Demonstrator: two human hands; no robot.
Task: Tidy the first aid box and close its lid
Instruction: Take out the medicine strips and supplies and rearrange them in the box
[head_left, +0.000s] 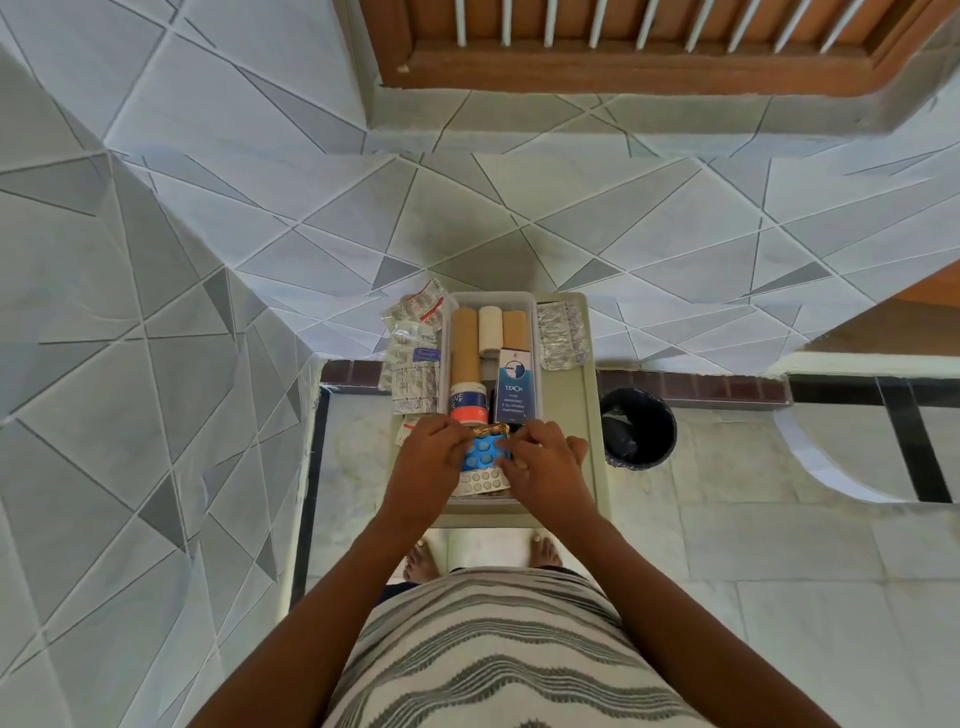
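Note:
A clear first aid box (537, 332) stands open on a pale stool (589, 415). Inside lie tan and white bandage rolls (465, 343), a blue and white carton (513, 387) and an orange-banded tape roll (468, 408). At the box's near end my left hand (428, 462) and my right hand (545, 462) both grip a blue blister pack (483, 453). A gold foil strip (491, 430) sits just above it between my fingertips. A silver blister sheet (480, 480) lies under the blue one. No lid can be made out.
Several silver pill strips (413, 353) are heaped on the stool left of the box, and more pill strips (561, 335) lie to its right. A black bin (639, 428) stands on the floor at the right. Tiled walls enclose the left and far sides.

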